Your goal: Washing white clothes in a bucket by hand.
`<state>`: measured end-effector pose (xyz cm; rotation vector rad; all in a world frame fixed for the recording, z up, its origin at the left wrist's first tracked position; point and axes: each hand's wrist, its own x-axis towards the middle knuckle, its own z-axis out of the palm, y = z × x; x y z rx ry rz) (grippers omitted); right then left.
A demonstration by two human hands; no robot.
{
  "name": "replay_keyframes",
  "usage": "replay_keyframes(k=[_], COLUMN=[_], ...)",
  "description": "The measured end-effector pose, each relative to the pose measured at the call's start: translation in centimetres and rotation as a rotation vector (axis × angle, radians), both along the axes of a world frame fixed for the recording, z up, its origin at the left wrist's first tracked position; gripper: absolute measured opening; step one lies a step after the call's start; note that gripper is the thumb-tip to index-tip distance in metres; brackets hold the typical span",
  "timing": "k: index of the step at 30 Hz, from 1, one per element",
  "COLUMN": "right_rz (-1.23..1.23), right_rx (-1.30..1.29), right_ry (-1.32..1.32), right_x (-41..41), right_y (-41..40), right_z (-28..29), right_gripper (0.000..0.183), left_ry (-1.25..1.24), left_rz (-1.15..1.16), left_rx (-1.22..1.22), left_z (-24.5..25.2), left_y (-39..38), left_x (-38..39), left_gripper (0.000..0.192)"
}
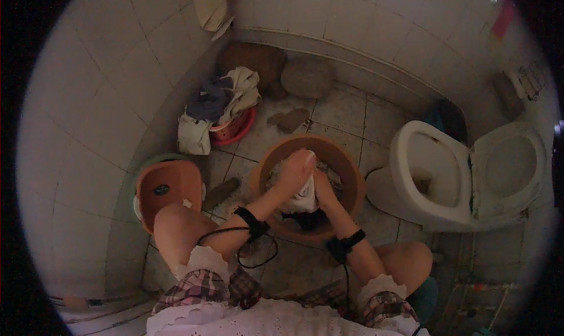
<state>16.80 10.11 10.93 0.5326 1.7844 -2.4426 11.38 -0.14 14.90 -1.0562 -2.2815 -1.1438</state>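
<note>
A round orange-brown basin (352,177) stands on the tiled floor between my knees. My left hand (299,170) and my right hand (322,186) meet above its middle, both closed on a white cloth (304,199) that hangs down between them. Under the cloth, a dark cloth (310,220) and other pale fabric (332,175) lie in the basin. The fingers are partly hidden behind one another. Each wrist wears a black strap with a cable.
A white toilet (403,168) with its lid up stands at the right. Left lie an orange-red tub (169,170) and a red basket (240,131) heaped with clothes (213,100). Large stones (306,76) sit by the back wall; a flat brown object (288,120) lies on the floor.
</note>
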Motion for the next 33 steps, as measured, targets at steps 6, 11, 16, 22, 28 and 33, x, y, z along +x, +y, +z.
replay_keyframes(k=[6, 11, 16, 22, 28, 33], right_rz=[-0.028, -0.203, -0.181, -0.029, -0.06, -0.101], right_rx=[0.052, -0.325, -0.37, -0.227, -0.361, -0.544], right_ry=[-0.15, 0.077, 0.062, 0.031, 0.017, 0.163], right_x=[-0.7, 1.3, 2.3, 1.7, 0.9, 1.5], right_y=[1.5, 1.1, -0.6, -0.7, -0.9, 1.7], right_z=[1.2, 3.8, 3.3, 1.4, 3.9, 0.3], right_gripper=[0.043, 0.042, 0.041, 0.044, 0.035, 0.035], left_ry=[-0.186, 0.074, 0.327, 0.177, 0.055, 0.241], left_rz=[-0.018, -0.406, -0.42, 0.012, -0.005, -0.452], left_rx=[0.036, -0.266, -0.422, -0.043, -0.256, -0.522], left_z=[0.8, 0.9, 1.6, 1.4, 1.8, 1.2], left_y=[0.3, 2.4, 1.6, 0.4, -1.1, 3.2], left_x=[-0.2, 3.9, 4.6, -0.1, -1.3, 4.6], left_gripper=[0.02, 0.02, 0.021, 0.02, 0.022, 0.015])
